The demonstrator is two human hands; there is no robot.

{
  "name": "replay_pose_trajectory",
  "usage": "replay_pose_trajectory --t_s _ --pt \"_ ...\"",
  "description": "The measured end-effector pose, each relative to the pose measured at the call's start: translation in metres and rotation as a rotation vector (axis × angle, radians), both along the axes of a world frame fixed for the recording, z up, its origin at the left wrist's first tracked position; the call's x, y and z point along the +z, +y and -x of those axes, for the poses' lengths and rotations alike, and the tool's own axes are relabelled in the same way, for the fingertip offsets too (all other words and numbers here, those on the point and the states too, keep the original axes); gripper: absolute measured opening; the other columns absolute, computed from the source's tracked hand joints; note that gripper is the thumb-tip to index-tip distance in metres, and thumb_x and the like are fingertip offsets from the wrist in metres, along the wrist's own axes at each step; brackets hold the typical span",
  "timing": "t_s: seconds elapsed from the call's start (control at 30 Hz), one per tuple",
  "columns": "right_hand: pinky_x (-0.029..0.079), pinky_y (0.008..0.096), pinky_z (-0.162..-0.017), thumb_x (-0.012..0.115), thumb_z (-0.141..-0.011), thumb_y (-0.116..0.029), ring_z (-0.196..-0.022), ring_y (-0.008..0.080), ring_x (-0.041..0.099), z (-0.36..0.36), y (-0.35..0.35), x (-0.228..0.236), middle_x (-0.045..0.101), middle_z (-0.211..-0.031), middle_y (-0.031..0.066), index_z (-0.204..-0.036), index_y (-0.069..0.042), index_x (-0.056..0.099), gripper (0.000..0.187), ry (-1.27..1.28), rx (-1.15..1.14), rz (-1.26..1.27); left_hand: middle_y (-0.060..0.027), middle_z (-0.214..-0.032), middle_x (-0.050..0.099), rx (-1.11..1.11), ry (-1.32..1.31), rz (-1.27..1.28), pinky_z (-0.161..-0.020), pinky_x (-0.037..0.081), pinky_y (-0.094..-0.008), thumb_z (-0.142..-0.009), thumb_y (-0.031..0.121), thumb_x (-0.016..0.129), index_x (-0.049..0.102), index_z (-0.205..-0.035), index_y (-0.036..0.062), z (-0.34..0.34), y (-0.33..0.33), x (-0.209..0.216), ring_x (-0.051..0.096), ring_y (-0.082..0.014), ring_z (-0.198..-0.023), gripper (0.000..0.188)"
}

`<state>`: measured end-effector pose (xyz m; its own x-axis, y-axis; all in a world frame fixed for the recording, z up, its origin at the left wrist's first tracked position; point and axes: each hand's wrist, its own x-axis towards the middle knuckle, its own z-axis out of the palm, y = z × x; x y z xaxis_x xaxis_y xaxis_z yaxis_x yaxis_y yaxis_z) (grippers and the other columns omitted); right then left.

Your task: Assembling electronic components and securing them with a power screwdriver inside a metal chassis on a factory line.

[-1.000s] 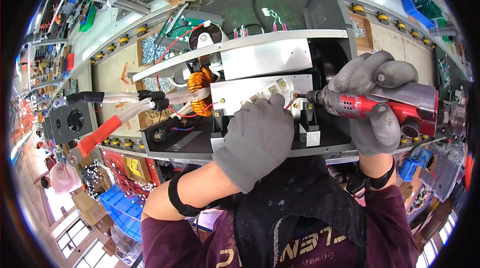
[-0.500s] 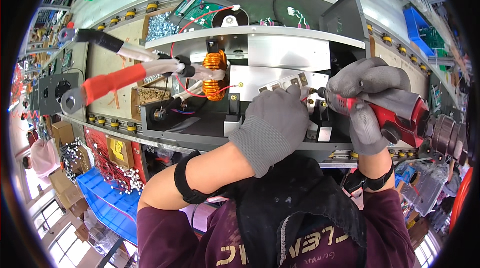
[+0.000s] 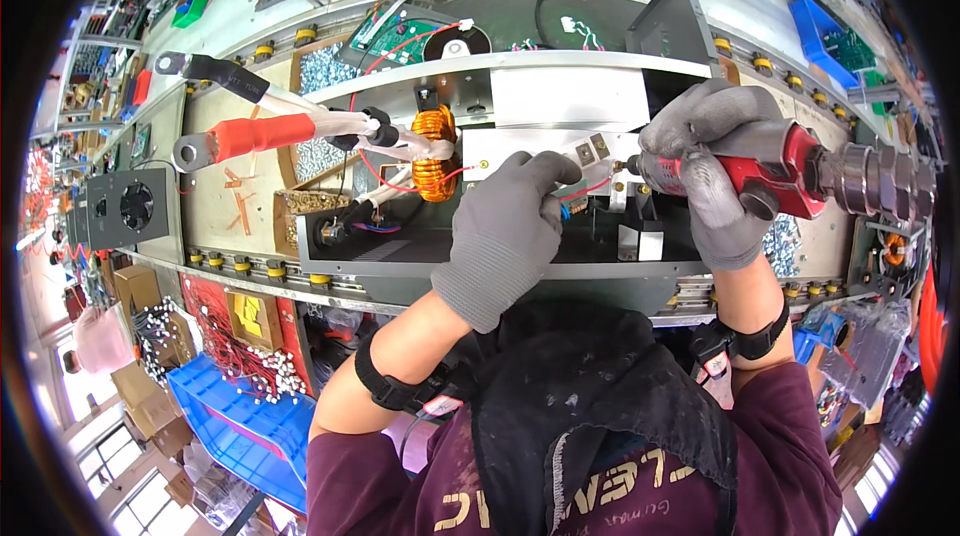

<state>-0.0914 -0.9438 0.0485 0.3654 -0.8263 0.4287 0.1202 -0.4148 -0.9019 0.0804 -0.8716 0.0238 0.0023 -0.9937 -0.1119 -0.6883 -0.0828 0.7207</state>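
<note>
My right hand (image 3: 712, 171), in a grey glove, is wrapped round a red power screwdriver (image 3: 790, 172). The tool lies nearly level, its tip at the right end of a silver metal plate (image 3: 478, 148) inside an open dark metal chassis (image 3: 420, 266). My left hand (image 3: 508, 236), also gloved, rests over the plate with curled fingers. A pale bar with square openings (image 3: 592, 149) emerges slantwise beside its fingertips; whether they grip it is hidden. Left of this hand stands a copper-wound ring coil (image 3: 433, 151), and a thin red wire (image 3: 590, 190) runs right of it.
Thick cables with a red-sleeved lug (image 3: 255, 136) and a black-sleeved lug (image 3: 225, 76) stick out leftward. A box of screws (image 3: 322, 71) stands behind the chassis. Below left is a blue crate (image 3: 235, 421); a fan unit (image 3: 130, 206) sits far left.
My left hand has shifted left along the plate, uncovering the red wire and small terminals. The screwdriver and my right hand have moved slightly left and away from me. The view has shifted a little.
</note>
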Motion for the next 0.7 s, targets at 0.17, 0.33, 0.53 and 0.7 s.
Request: replay_pose_trajectory --t_s 0.17,0.33,0.53,0.7 --pt "0.043 0.0265 -0.051 0.065 -0.08 -0.016 -0.064 0.0143 0.05 0.002 0.01 0.004 0.053 -0.082 0.0122 -0.097 -0.006 0.044 0.029 -0.097 0.012 -0.153 -0.0075 -0.084 0.059 0.049 -0.147 0.194 -0.06 0.048 -0.0382 -0.077 0.002 0.054 0.061 -0.094 0.0113 0.017 0.003 0.005 0.06 -0.0297 -0.07 0.021" --pt "0.051 0.0283 -0.073 0.055 -0.08 0.003 -0.082 0.0153 0.06 0.007 0.006 0.002 0.058 -0.09 0.01 -0.098 0.001 0.049 0.02 -0.126 0.094 -0.065 -0.0048 -0.085 0.057 0.052 -0.252 0.346 -0.055 0.046 -0.0373 -0.077 0.004 0.055 0.061 -0.09 0.0151 0.025 -0.007 0.005 0.06 -0.0275 -0.067 0.018" --pt "0.05 0.0278 -0.076 0.058 -0.079 0.005 -0.086 0.0161 0.061 0.004 0.012 -0.003 0.061 -0.094 0.0119 -0.102 0.0 0.049 0.025 -0.213 -0.016 -0.063 -0.0054 -0.085 0.058 -0.031 -0.537 0.24 -0.062 0.048 -0.0397 -0.078 0.012 0.058 0.063 -0.091 0.0126 0.004 -0.02 0.012 0.061 -0.0263 -0.077 0.014" --pt "0.052 0.034 -0.076 0.059 -0.08 -0.001 -0.083 0.019 0.062 0.0 0.017 -0.002 0.062 -0.093 0.0132 -0.105 0.001 0.049 0.027 -0.228 -0.124 -0.015 -0.0071 -0.079 0.058 -0.179 -0.496 0.161 -0.066 0.048 -0.0408 -0.078 0.018 0.059 0.067 -0.083 0.0113 -0.004 -0.019 0.013 0.06 -0.0256 -0.081 0.012"
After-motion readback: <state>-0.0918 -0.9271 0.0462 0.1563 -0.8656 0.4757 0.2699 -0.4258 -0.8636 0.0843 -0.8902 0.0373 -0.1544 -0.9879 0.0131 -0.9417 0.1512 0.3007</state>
